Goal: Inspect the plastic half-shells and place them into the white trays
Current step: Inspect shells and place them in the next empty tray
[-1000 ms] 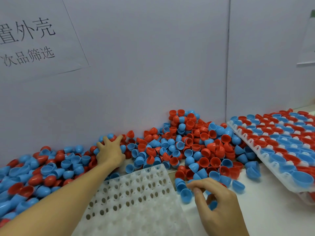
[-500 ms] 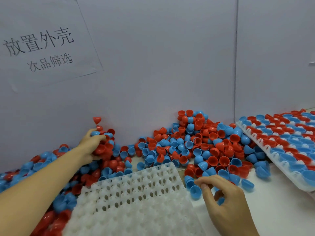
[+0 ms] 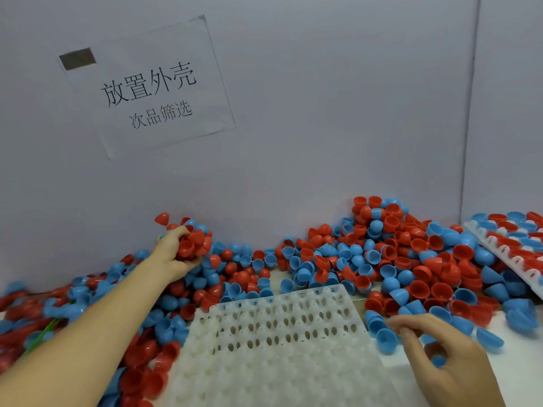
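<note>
Red and blue plastic half-shells (image 3: pixel 411 259) lie heaped along the wall across the table. An empty white tray (image 3: pixel 279 342) with rows of holes sits in front of me. My left hand (image 3: pixel 176 254) reaches into the left heap by the wall and grips a clump of red shells (image 3: pixel 194 242). A single red shell (image 3: pixel 161 218) is in the air just above it. My right hand (image 3: pixel 440 356) is low at the right of the tray and pinches a blue half-shell (image 3: pixel 385 337) with thumb and fingertips. More blue shells show under its palm.
A second white tray (image 3: pixel 505 254) filled with red and blue shells leans at the far right. A paper sign (image 3: pixel 147 89) with printed characters is taped to the grey wall. Bare white tabletop (image 3: pixel 517 371) shows at the lower right.
My left hand moved left along the wall and closed on a clump of red shells, pushing the heap up. My right hand stayed beside the tray with the blue shell. The view turned left.
</note>
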`<action>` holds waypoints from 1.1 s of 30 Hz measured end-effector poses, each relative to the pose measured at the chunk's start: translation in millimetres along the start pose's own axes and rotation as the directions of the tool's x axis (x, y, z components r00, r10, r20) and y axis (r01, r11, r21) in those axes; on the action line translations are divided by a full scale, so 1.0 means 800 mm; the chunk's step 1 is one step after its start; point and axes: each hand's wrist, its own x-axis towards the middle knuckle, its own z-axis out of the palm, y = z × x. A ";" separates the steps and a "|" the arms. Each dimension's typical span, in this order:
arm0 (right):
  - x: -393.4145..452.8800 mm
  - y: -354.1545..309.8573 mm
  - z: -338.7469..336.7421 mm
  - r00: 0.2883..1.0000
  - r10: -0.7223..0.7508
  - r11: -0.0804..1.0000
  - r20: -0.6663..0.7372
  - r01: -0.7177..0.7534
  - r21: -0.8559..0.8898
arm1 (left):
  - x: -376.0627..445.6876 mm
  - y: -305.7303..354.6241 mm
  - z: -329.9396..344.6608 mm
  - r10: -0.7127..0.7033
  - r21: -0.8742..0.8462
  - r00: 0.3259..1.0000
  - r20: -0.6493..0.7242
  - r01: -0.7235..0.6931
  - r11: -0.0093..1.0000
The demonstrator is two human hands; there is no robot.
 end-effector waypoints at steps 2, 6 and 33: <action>0.000 -0.002 0.000 1.000 0.001 1.000 -0.004 -0.001 -0.003 | -0.015 0.003 -0.009 0.023 -0.034 1.000 0.013 -0.023 0.999; -0.001 -0.009 0.002 1.000 -0.002 0.999 -0.024 0.001 -0.036 | -0.058 0.003 -0.035 0.068 -0.097 0.996 0.052 -0.063 0.993; -0.093 -0.217 0.194 0.822 -0.179 0.978 0.540 0.210 0.003 | -0.228 -0.099 -0.144 0.092 -0.409 0.956 0.278 0.031 0.912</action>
